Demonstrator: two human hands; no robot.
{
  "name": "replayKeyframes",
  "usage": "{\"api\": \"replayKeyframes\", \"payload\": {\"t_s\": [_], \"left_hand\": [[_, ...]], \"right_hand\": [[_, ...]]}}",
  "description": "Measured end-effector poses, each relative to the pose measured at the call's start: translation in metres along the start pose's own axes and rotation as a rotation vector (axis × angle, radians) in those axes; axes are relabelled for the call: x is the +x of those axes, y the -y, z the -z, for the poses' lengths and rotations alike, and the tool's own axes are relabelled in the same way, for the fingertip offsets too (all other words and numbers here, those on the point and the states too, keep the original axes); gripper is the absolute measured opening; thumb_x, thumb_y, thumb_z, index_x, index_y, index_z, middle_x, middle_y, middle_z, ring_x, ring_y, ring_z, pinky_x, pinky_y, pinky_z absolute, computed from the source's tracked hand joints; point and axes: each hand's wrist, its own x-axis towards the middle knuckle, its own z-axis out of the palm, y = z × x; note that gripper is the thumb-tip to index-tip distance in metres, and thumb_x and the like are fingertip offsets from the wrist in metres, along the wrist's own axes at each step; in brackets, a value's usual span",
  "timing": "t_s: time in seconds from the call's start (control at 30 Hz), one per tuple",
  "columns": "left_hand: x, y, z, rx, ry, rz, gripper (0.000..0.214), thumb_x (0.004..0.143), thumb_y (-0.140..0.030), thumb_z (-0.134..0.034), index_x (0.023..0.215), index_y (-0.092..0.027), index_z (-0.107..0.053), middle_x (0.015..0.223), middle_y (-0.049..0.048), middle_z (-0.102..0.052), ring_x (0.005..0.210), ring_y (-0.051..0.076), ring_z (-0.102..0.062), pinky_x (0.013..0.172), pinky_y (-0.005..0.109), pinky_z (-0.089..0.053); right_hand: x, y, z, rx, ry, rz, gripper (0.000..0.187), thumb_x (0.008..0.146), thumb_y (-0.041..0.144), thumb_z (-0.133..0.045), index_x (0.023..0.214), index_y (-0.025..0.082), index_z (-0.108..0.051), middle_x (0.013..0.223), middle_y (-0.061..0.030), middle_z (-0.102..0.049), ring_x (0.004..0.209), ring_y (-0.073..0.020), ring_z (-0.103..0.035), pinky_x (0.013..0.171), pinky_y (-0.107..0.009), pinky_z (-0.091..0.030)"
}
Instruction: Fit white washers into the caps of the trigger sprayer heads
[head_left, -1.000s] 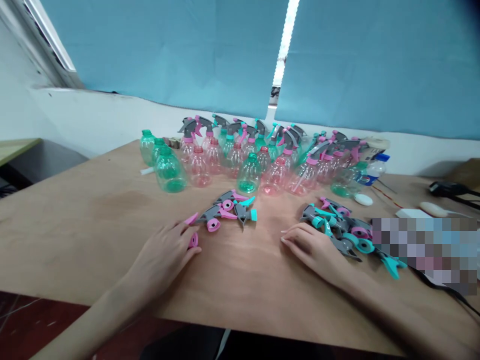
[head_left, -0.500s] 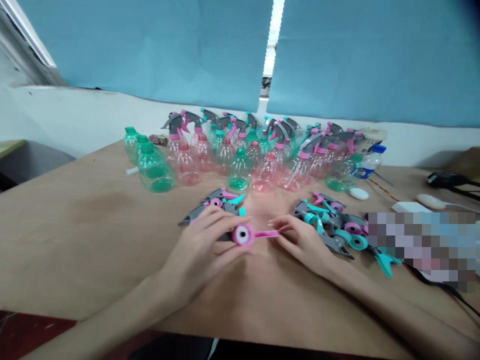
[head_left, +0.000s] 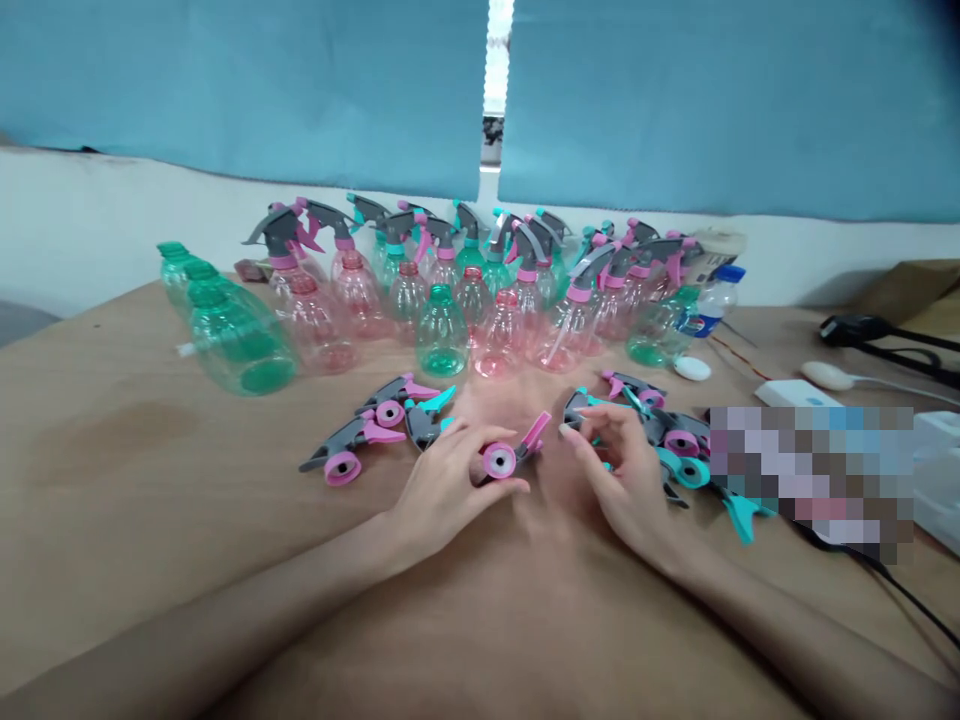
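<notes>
My left hand (head_left: 457,480) is closed round a spray trigger head (head_left: 500,460). Its pink collar faces me, and a pink trigger sticks up to the right; much of its grey body is behind my fingers. To the right, my right hand (head_left: 622,470) hovers apart from that trigger head, thumb and fingers curved with a gap between them and nothing visible inside. Just behind it lies a pile of grey, pink and teal spray heads (head_left: 681,443). Left of my left hand, several more spray heads (head_left: 343,467) lie on the table.
Along the back stand pink and green bottles, some with spray heads fitted, like this green bottle (head_left: 442,335), others with bare necks. A blue-capped bottle (head_left: 716,300), white disc (head_left: 691,369), cables (head_left: 877,330) and a blurred patch occupy the right side of the wooden table (head_left: 135,500).
My right hand has come off the pink trigger and moved right, toward the pile. The trigger head in my left hand has turned, its trigger now pointing up. The view has shifted.
</notes>
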Motion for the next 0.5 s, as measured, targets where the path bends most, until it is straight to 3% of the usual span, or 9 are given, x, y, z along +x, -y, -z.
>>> {"api": "replayKeyframes", "payload": {"t_s": [0.07, 0.17, 0.23, 0.37, 0.5], "left_hand": [[0.000, 0.000, 0.000, -0.011, 0.001, 0.039, 0.036, 0.074, -0.041, -0.073, 0.101, -0.021, -0.059, 0.096, 0.0012, -0.067, 0.088, 0.020, -0.057, 0.077, 0.034, -0.049], [-0.001, -0.002, 0.000, -0.043, -0.007, -0.018, 0.028, 0.077, -0.037, -0.070, 0.097, -0.020, -0.060, 0.092, 0.0009, -0.067, 0.086, 0.019, -0.057, 0.077, 0.033, -0.048], [-0.001, -0.003, 0.000, -0.068, -0.037, -0.089, 0.025, 0.080, -0.033, -0.069, 0.099, -0.019, -0.060, 0.092, 0.0012, -0.067, 0.087, 0.018, -0.057, 0.079, 0.032, -0.047], [-0.002, -0.003, 0.000, -0.101, -0.099, -0.118, 0.035, 0.077, -0.035, -0.072, 0.105, -0.019, -0.057, 0.092, 0.0027, -0.066, 0.087, 0.019, -0.056, 0.076, 0.031, -0.049], [-0.002, -0.002, 0.000, -0.095, -0.062, -0.110, 0.031, 0.077, -0.037, -0.070, 0.100, -0.020, -0.058, 0.088, 0.0021, -0.066, 0.087, 0.019, -0.055, 0.074, 0.031, -0.049]], "right_hand": [[-0.006, 0.005, -0.001, 0.003, 0.023, 0.069, 0.015, 0.089, 0.026, -0.053, 0.102, 0.025, -0.046, 0.072, 0.0024, -0.049, 0.064, -0.0137, -0.053, 0.053, -0.026, -0.045], [-0.013, 0.013, -0.005, -0.018, 0.310, 0.060, 0.016, 0.089, 0.029, -0.054, 0.104, 0.024, -0.050, 0.083, -0.0016, -0.057, 0.063, -0.0135, -0.055, 0.051, -0.026, -0.047], [-0.014, 0.018, -0.007, 0.009, 0.409, -0.021, 0.020, 0.089, 0.032, -0.054, 0.108, 0.024, -0.051, 0.096, -0.0050, -0.060, 0.071, -0.0156, -0.060, 0.058, -0.029, -0.052], [-0.011, 0.019, -0.009, 0.161, 0.458, -0.125, 0.029, 0.092, 0.033, -0.050, 0.120, 0.026, -0.046, 0.121, -0.0072, -0.057, 0.101, -0.0203, -0.062, 0.084, -0.037, -0.054], [-0.011, 0.017, -0.007, 0.209, 0.484, -0.152, 0.033, 0.092, 0.031, -0.051, 0.124, 0.028, -0.043, 0.129, -0.0058, -0.054, 0.111, -0.0195, -0.059, 0.089, -0.037, -0.052]]}}
